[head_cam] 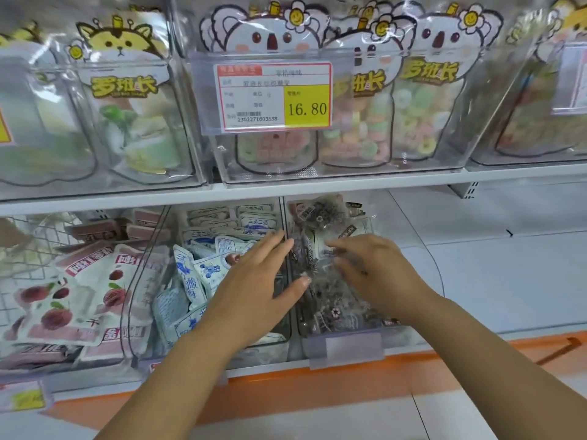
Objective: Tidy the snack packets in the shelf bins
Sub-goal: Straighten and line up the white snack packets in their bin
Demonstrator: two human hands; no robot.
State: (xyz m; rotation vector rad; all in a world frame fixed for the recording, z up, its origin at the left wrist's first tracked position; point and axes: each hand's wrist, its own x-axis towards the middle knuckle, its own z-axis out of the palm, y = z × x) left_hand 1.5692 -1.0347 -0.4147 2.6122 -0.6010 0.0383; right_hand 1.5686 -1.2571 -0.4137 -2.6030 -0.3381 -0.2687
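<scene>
Nearest, just below the right hand (374, 274), a blank label holder (344, 347) is clipped to the front of the lower shelf (444, 341). Both hands reach into the bins on that shelf. The left hand (254, 281) is released, fingers straight and together, lying flat over the clear divider (286, 214) between two bins, with its thumb stretched towards the right hand. The right hand's fingers bend into a pile of clear packets with dark contents (330, 300); the blur there hides whether they grip one. Under and to the left of the left hand lie blue-and-white packets (197, 271), jumbled at all angles. Further left of it sit pink fruit packets (63, 300). Beyond both hands, on the shelf above, stand clear candy bags (416, 100) with cartoon animal tops, and a price tag (274, 96) reading 16.80.
</scene>
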